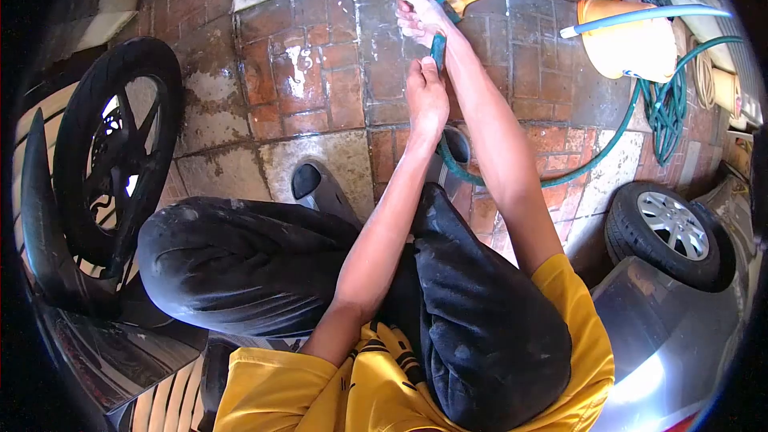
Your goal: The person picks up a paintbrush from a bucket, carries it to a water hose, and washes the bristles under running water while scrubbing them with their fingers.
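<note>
My left hand [428, 96] is closed around a green garden hose [438, 50], with the thumb on top near its end. Beyond it, my right hand [420, 18] is turned sideways in front of the hose end, its fingers loosely curled and apart, with nothing visible in it. Its skin looks wet. A brush with a yellow handle [472, 0] lies on the floor just past my right wrist, partly hidden by it. The hose passes under my left forearm and curves off to the right.
Wet brick paving [312, 80] spreads ahead. At right are an orange-rimmed bucket [628, 44], a blue hose [656, 14], coiled hose [666, 116] and a car wheel [664, 224]. A motorcycle wheel [116, 152] stands at left. My shoe [324, 188] is below.
</note>
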### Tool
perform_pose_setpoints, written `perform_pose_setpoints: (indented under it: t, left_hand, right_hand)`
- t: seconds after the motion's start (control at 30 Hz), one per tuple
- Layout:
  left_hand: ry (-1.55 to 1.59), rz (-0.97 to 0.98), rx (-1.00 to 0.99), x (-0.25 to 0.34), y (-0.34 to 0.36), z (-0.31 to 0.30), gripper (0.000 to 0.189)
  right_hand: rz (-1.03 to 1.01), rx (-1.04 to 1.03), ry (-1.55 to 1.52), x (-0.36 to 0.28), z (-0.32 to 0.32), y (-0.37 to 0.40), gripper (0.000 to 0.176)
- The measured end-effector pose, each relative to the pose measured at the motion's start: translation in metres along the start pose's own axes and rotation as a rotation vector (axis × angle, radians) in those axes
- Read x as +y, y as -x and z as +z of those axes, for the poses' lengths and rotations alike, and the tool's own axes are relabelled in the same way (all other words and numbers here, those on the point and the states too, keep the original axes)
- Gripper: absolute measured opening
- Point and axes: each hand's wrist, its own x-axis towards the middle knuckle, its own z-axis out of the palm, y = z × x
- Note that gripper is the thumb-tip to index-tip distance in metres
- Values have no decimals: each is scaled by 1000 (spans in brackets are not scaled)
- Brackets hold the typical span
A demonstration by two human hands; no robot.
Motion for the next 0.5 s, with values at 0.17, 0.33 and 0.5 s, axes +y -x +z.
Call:
perform_pose_setpoints:
  t: [0.17,0.33,0.5]
  left_hand:
    - [20,-50,10,-5,-7,-6,32]
    - [-10,-56,-13,3,0,0,31]
    - [-44,-43,10,-3,2,8,32]
  right_hand:
    - [-380,377,1022,14,-5,-11,40]
    - [-547,418,1435,-2,21,25,37]
    - [-529,383,1641,-16,31,34,35]
